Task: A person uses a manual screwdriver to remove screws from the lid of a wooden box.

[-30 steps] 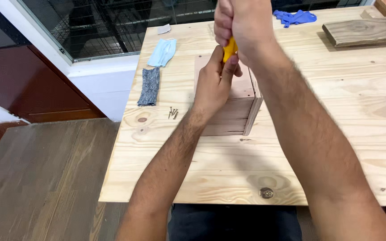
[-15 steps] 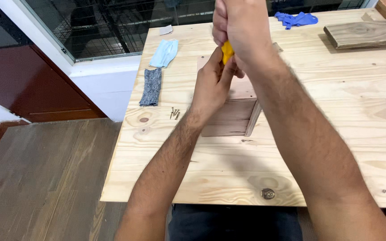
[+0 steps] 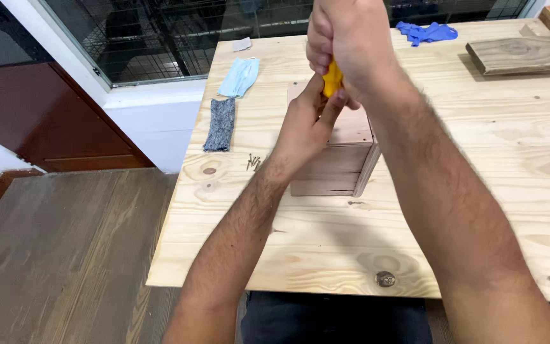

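Tabletop: pale pine boards (image 3: 479, 191) with visible knots; its near edge runs across the bottom of the view, its left edge beside a window wall.
Room: dark wood floor (image 3: 65, 255) to the left; a wire-grilled window (image 3: 179, 32) above a white sill.
Wooden box (image 3: 338, 153): stands on the tabletop near the middle, under both hands.
Right hand (image 3: 345, 38): closed in a fist around the top of a yellow tool handle (image 3: 332, 78), held upright over the box.
Left hand (image 3: 307, 121): fingers pinch the lower part of the handle, just above the box top; the tool's tip is hidden.
Screws (image 3: 253, 162): small heap lying just left of the box.
Left edge: grey cloth (image 3: 221, 124) and light blue face mask (image 3: 239, 76).
Far side: blue gloves (image 3: 424, 32) and a dark plank (image 3: 523, 56), well apart from the box.
Open room: bare tabletop to the right of the box and along the near edge.
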